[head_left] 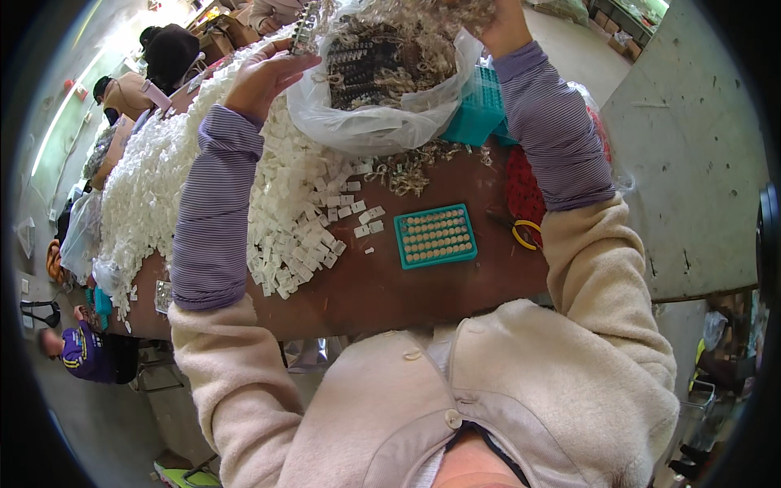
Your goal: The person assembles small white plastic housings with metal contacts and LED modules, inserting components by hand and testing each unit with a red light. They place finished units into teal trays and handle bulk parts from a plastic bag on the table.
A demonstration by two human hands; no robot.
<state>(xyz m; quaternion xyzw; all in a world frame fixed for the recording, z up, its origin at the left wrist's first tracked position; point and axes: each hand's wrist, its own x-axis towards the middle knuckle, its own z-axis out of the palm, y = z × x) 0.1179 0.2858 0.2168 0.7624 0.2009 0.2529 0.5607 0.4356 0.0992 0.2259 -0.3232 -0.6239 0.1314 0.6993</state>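
At the far side of the table, a white plastic bag [366,130] stands with its mouth spread wide. Dark and clear small pieces in tangled strips [382,69] fill it. My left hand [267,75] is raised at the bag's left rim, its fingers and thumb around the end of a clear strip with dark bits [306,31]. On the other side, my right hand [503,28] grips a tangled clear-and-brown bundle [439,12] above the bag. The upper frame edge cuts off part of this hand and the bundle.
A large heap of small white pieces [175,159] covers the table's left. A teal tray of round tan pieces [437,236] lies centrally, with yellow-handled pliers [527,234] to its right. Teal baskets [480,106] stand beside the bag; loose clear pieces [407,171] lie before it.
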